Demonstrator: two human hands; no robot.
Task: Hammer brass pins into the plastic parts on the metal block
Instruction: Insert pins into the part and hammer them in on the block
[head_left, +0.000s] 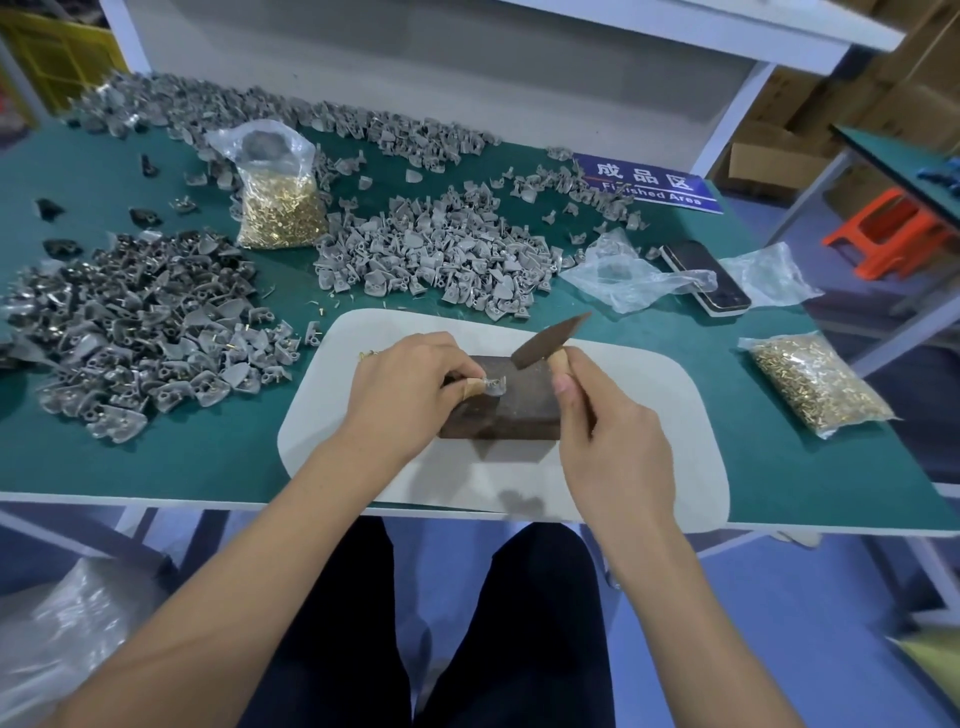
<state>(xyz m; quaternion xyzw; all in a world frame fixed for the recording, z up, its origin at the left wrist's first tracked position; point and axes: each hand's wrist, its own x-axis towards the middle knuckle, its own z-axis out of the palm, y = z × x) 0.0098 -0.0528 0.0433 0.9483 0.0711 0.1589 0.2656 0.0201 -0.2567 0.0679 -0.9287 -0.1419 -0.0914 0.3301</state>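
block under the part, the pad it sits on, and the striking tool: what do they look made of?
Block: looks like metal, dark brown and dull, possibly rusted; solid slab with square edges.
Pad: pale grey, matte, rounded corners; likely soft foam or rubber sheet, can't tell which.
Striking tool: head is dark, rust-toned metal tapering to a point, motion-blurred; its grip in the right hand looks like light wood.

Two bare forearms enter from the near edge, no sleeves visible, no watch or rings seen. Left hand (402, 382) has a tan finger cot or tape wrap on one fingertip (471, 389); right hand (613, 441) has a similar tan wrap on one fingertip (560, 359). Short plain nails on the right hand. Legs below the table edge in dark, near-black trousers (540, 623). Feet not visible.
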